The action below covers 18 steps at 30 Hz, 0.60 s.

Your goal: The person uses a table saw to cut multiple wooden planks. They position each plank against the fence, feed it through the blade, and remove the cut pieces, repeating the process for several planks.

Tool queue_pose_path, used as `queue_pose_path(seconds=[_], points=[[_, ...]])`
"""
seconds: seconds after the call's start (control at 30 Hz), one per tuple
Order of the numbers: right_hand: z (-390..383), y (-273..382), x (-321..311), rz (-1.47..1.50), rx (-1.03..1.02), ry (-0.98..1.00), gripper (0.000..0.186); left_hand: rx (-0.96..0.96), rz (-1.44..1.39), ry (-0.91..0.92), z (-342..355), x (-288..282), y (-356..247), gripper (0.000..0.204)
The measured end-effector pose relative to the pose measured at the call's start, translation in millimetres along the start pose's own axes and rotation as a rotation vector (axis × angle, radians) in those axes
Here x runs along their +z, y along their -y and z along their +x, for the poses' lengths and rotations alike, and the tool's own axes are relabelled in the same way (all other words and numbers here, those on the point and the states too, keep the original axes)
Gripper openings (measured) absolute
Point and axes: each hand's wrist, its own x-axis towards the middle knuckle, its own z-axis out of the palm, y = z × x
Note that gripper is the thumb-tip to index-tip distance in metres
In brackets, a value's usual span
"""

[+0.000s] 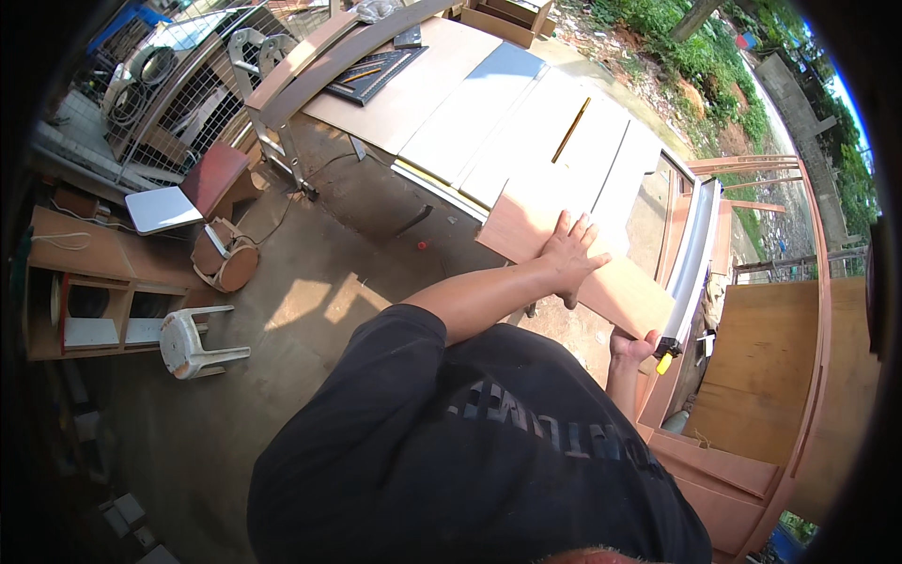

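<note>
A pale flat wooden board (pixel 622 287) lies slantwise over the near edge of a light-topped worktable (pixel 512 122), its right end reaching toward me. My left hand (pixel 571 256) rests on the board's upper face with its fingers spread. At the near right end, my right hand (pixel 635 348) grips the board's edge from below, its fingers partly hidden. Just beside that hand is a black fitting with a yellow lever (pixel 667 355), at the end of a long metal rail (pixel 691 244). A narrow dark and yellow strip (pixel 570 130) lies on the tabletop beyond the board.
A black framing square (pixel 376 75) and curved wooden pieces (pixel 348 61) lie at the table's far left. To the left stand a white stool (pixel 193 343), a wooden cabinet (pixel 85 254) and a wire mesh panel (pixel 188 103). Wooden frames (pixel 808 216) and a plywood panel (pixel 761 367) stand at right.
</note>
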Motion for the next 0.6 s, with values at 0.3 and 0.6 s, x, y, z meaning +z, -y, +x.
queue_pose_path(seconds=[0.3, 0.6], points=[[12, 21, -4, 0.01, -0.115, -0.123, 0.065, 0.096, -0.089, -0.065, 39, 37, 1, 0.111], [-1, 50, 12, -0.103, -0.028, 0.423, 0.081, 0.065, -0.171, -0.252, -11, 12, 25, 0.112]])
